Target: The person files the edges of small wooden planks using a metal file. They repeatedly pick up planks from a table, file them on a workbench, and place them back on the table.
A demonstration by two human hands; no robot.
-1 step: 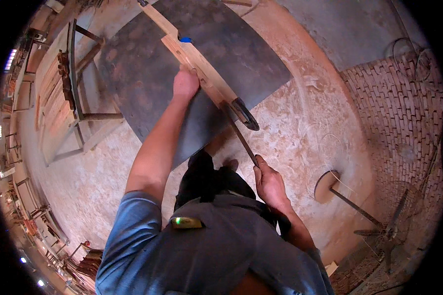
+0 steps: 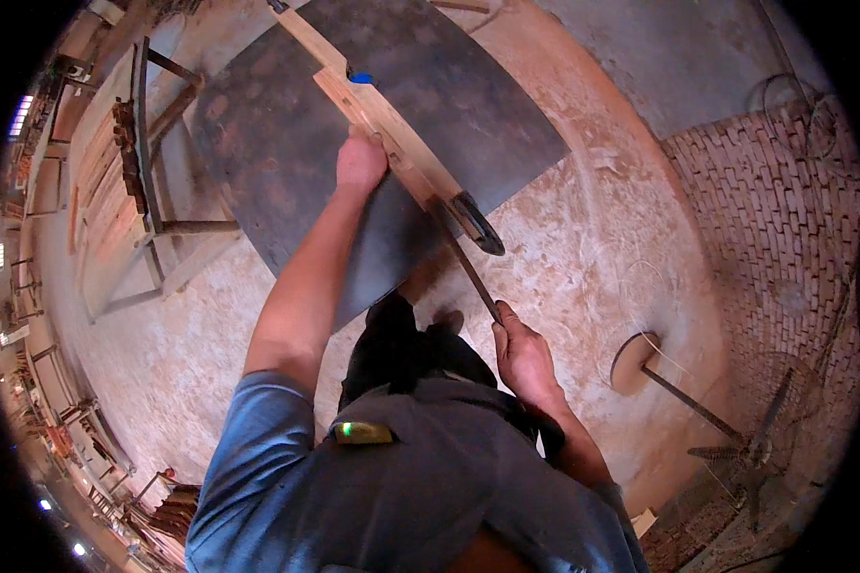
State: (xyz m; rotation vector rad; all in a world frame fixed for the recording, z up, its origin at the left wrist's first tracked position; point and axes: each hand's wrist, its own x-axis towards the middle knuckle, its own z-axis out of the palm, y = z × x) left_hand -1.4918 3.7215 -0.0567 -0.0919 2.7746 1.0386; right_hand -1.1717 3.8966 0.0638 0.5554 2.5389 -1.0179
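Note:
A long pale wooden piece [image 2: 406,129] lies slantwise over a dark, flat tabletop [image 2: 459,95]. It has a stepped edge, a blue part [image 2: 360,77] at the step and a black, pointed end piece [image 2: 478,224] on the near end. My left hand [image 2: 361,160] is closed round the near-left side of the wood; the fingertips are partly hidden. In my right hand [image 2: 524,353] is one end of a long thin dark bar, file-like in shape [image 2: 471,272]. The bar's far end meets the wood beside the black end piece; the exact contact is hard to make out.
A slatted wooden rack [image 2: 115,191] with a dark frame stands to the left. At the right are a round-based pedestal fan [image 2: 750,449], a cable and stacked bricks [image 2: 764,201]. Dusty floor [image 2: 583,229] surrounds the table. Timber and furniture parts line the far left.

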